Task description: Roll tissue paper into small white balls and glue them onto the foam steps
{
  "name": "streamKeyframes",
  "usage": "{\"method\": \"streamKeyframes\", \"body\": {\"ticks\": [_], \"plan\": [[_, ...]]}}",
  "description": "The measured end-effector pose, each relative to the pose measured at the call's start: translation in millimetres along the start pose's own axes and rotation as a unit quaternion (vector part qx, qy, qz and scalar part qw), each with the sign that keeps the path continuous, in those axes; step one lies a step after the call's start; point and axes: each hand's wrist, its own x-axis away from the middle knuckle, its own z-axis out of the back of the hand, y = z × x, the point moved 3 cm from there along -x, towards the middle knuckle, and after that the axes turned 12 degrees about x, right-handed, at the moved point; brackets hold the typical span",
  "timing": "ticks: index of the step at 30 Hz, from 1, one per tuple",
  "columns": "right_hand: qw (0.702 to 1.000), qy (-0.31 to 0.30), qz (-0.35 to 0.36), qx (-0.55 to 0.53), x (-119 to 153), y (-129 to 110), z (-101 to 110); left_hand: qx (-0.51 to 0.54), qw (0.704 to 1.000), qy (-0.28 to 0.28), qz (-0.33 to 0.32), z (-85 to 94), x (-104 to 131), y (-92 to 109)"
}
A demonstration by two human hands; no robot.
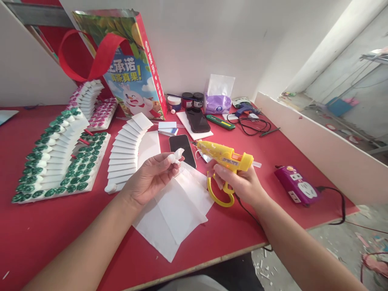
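Between the fingertips of my left hand (159,178) is a small twisted piece of white tissue (176,156). My right hand (239,184) grips a yellow hot glue gun (226,155), its nozzle pointing left toward the tissue but apart from it. A clear glue stick (257,164) pokes out of the gun's back end. Below both hands, white tissue sheets (176,210) lie spread on the red table. Left of them stands a curved, stepped white piece (124,153), with one white knob at its near end.
A finished-looking stepped piece with green rosettes (54,157) stands at left, before a large gift bag (130,68). Phones (183,149), paint jars (187,100), a purple tissue pack (217,101) and a green cutter (220,121) lie behind. A purple power strip (297,184) sits right, its cord crossing the table edge.
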Motion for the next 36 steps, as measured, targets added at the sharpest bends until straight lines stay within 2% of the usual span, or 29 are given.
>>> {"method": "streamKeyframes", "body": {"ticks": [3,7,11,14,21,24,26,27,28,29,31,32,34,36], "plan": [[0.990,0.082,-0.061,0.097,-7.5,11.6,24.4,-0.019,1.000,-0.003,-0.008,0.0,0.9,1.2],[0.948,0.197,-0.119,0.221,-11.4,37.9,64.0,-0.042,0.998,-0.016,-0.037,-1.8,2.8,2.2],[0.900,0.233,-0.149,0.337,-7.8,58.6,84.6,-0.054,0.997,-0.034,-0.044,-4.2,4.0,1.0],[0.870,0.238,-0.155,0.403,-7.0,60.3,87.5,-0.063,0.996,-0.040,-0.048,-4.8,4.4,-0.1],[0.831,0.181,-0.171,0.497,-1.4,53.5,90.4,-0.070,0.995,-0.053,-0.047,-9.1,6.9,-1.5],[0.805,0.167,-0.152,0.548,21.5,37.0,88.5,-0.070,0.995,-0.051,-0.054,-10.3,7.2,0.3],[0.782,0.182,-0.122,0.584,39.8,14.2,80.2,-0.074,0.994,-0.050,-0.060,-10.9,7.1,1.6],[0.789,0.199,-0.093,0.574,46.8,-0.3,72.9,-0.076,0.994,-0.048,-0.062,-11.2,7.0,1.9],[0.814,0.214,-0.053,0.537,50.8,-15.6,63.5,-0.077,0.994,-0.046,-0.065,-11.5,6.9,2.2],[0.854,0.212,-0.011,0.475,50.7,-30.1,51.9,-0.078,0.994,-0.044,-0.067,-11.8,6.8,2.1],[0.936,0.154,0.028,0.316,36.9,-51.2,25.1,-0.077,0.993,-0.040,-0.073,-11.8,6.3,1.6],[0.962,0.110,0.012,0.251,24.6,-56.2,11.4,-0.077,0.993,-0.038,-0.077,-11.3,6.0,1.3],[0.990,0.038,-0.014,0.135,-3.9,-58.3,-12.9,-0.076,0.993,-0.034,-0.088,-9.4,5.1,1.0],[0.998,-0.037,-0.055,0.004,-28.8,-49.9,-32.3,-0.076,0.992,-0.032,-0.099,-6.5,4.2,1.3]]}}
